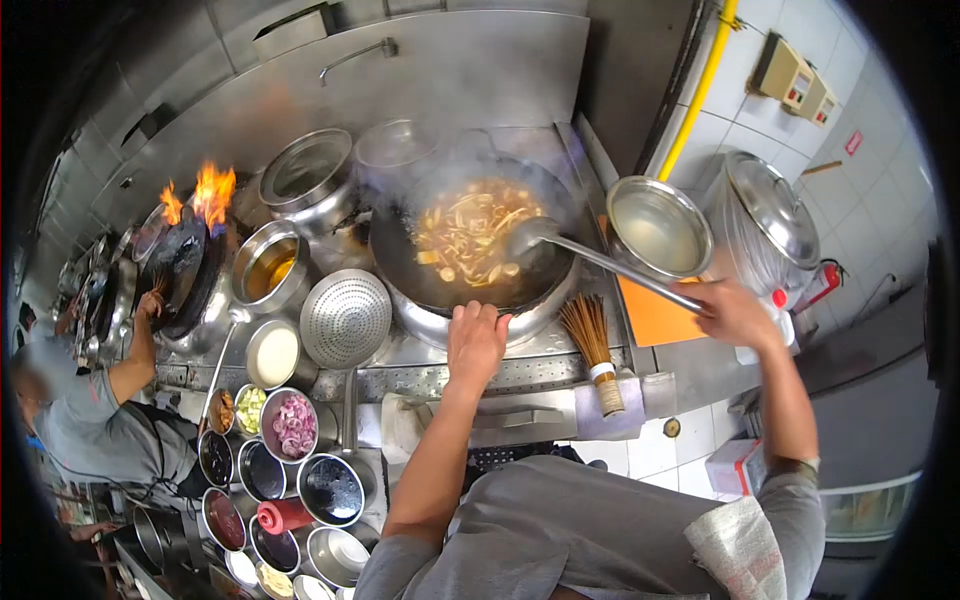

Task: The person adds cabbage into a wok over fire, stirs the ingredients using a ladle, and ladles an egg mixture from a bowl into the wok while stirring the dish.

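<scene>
Steam rises from a large dark wok on the burner, with noodles and pieces of food in brown sauce inside. My left hand is closed at the wok's near rim; what lies under the fingers is hidden. In my right hand is the handle of a long metal ladle, whose bowl rests over the right side of the food. A bamboo brush leans at the counter edge between my hands. Left of the wok lies a perforated strainer.
A metal bowl stands right of the wok, on an orange board. Pots, an oil pot and several containers, one with chopped onions, fill the left. Further left, a co-worker works at a flaming wok.
</scene>
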Tool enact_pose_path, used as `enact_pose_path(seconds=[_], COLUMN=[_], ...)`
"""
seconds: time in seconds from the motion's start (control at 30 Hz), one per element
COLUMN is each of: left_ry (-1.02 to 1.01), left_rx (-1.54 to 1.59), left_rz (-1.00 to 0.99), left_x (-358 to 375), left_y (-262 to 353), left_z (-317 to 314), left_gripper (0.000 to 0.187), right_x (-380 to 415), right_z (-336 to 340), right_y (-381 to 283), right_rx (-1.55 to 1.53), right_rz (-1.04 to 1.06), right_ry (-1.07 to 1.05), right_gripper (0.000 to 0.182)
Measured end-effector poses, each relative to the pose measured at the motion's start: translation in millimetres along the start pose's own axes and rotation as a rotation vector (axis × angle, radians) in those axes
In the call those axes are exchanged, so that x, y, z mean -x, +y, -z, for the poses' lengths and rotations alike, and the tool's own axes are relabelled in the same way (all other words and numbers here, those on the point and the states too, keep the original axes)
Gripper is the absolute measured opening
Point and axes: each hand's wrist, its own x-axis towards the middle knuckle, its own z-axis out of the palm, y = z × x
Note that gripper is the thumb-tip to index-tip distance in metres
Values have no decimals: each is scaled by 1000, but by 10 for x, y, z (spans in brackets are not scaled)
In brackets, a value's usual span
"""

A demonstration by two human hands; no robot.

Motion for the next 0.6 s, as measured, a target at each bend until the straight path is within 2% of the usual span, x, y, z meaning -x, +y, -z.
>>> enact_pose_path(seconds=[0.1, 0.13, 0.23, 0.27, 0.37, 0.43, 0.5, 0.6], left_ry=[-25, -33, -35, -38, -33, -22, -9, -13], left_rx=[-24, -21, -28, -23, -5, 13, 9, 31], left_rz=[4, 9, 29, 40, 40, 23, -4, -17], left_x=[2, 1, -4, -5, -9, -12, -30, -45], left_y=[9, 11, 12, 25, 37, 11, -26, -19], left_z=[-26, -20, 41, 51, 31, 37, 32, 22], left_gripper=[23, 23, 22, 22, 21, 21, 20, 19], right_x=[-460, -535, -611, -678, -939, -1020, -1022, -977], right_z=[-874, -884, -979, -1134, -1485, -1431, -1476, -1312], right_y=[1, -183, -491, -440, -588, -986, -1300, -1186], right_rx=[-139, -198, -673, -731, -614, -926, -1427, -2114], right_rz=[46, -64, -253, -228, -176, -319, -380, -340], right_ry=[168, 73, 64, 105, 265, 49, -44, -281], right_gripper=[60, 56, 53, 55, 61, 59, 46, 27])
